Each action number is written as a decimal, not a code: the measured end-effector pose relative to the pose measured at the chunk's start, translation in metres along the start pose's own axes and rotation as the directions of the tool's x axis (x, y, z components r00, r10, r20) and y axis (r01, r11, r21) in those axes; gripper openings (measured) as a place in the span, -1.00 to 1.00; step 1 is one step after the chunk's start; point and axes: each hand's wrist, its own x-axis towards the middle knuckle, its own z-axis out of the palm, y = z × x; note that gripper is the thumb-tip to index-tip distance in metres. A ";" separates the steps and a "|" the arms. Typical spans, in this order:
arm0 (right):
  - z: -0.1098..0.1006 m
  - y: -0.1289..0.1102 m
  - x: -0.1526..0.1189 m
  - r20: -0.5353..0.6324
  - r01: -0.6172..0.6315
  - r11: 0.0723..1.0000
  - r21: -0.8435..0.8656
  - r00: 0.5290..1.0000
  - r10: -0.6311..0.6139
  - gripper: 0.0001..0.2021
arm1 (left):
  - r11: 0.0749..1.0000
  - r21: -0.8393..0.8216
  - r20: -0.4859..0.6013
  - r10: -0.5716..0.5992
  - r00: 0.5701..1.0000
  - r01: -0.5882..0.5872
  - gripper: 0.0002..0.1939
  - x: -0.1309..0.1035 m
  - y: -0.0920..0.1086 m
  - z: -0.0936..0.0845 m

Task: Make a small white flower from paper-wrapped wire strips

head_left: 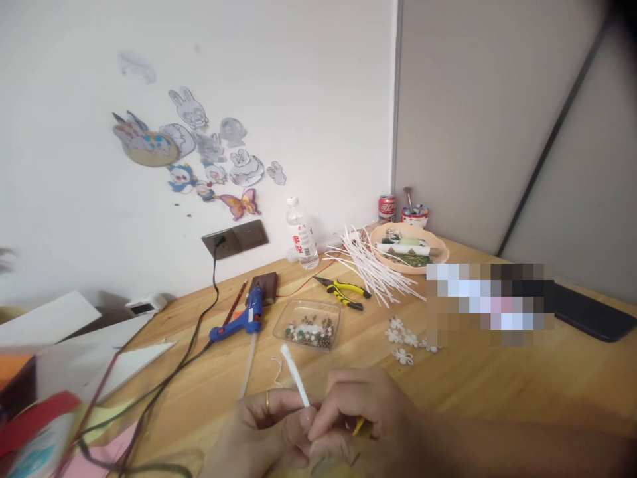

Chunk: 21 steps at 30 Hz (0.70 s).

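Note:
At the bottom middle, my left hand (pixel 266 428), with a ring on one finger, is closed on a thin white stick (pixel 295 375). The stick leans up and to the left, and its upper end is slightly thicker. Pressed up to the stick's lower end, my right hand (pixel 371 401) has its fingertips pinched together against my left fingertips. A small yellow piece (pixel 363 426) shows among my right fingers; its kind is unclear. The stick's lower end is hidden. Below the hands, a blurred yellow-green rounded thing (pixel 332 467) shows at the frame's edge.
Ahead lie a clear tray (pixel 334 312) of beads, yellow-black pliers (pixel 343 291), white strips (pixel 373 265) and white flower shapes (pixel 403 357). A blue glue gun (pixel 243 320) and black cable (pixel 192 345) are left. Behind stand a bottle (pixel 307 242) and a pink basket (pixel 442 251).

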 end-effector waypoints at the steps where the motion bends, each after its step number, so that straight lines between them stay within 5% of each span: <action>1: -0.002 0.000 0.000 0.020 0.007 1.000 -0.007 1.000 -0.007 -0.84 | 1.000 -0.028 -0.006 -0.009 1.000 0.009 -0.74 0.001 -0.001 -0.001; 3: -0.006 0.000 0.001 0.092 -0.005 0.999 -0.043 0.996 0.009 -0.83 | 0.999 -0.041 -0.038 -0.008 0.999 0.007 -0.74 0.003 -0.002 -0.003; 7: -0.016 -0.006 0.007 0.272 -0.196 0.963 -0.183 0.932 0.241 -0.71 | 1.000 -0.011 -0.132 0.026 0.991 -0.027 -0.72 0.002 0.003 -0.005; 10: -0.023 -0.014 0.011 0.283 -0.213 0.924 -0.319 0.909 0.307 -0.68 | 0.999 -0.035 -0.206 -0.013 0.978 0.006 -0.70 -0.001 0.010 -0.003; 13: -0.026 -0.016 0.011 0.259 -0.070 0.902 -0.426 0.946 0.196 -0.92 | 0.998 -0.067 -0.233 -0.023 0.972 0.007 -0.69 -0.005 0.016 0.001; 15: -0.028 -0.012 0.010 0.259 0.115 0.873 -0.473 0.966 0.012 -0.93 | 0.996 -0.089 -0.241 -0.021 0.970 0.000 -0.71 -0.008 0.020 0.002; 18: -0.031 -0.006 0.009 0.252 0.346 0.775 -0.529 0.936 -0.246 -0.88 | 0.993 -0.121 -0.238 -0.026 0.971 -0.003 -0.73 -0.013 0.023 0.003; 21: -0.034 -0.005 0.009 0.267 0.422 0.721 -0.550 0.906 -0.327 -0.88 | 0.989 -0.149 -0.197 -0.036 0.980 0.007 -0.72 -0.016 0.025 0.004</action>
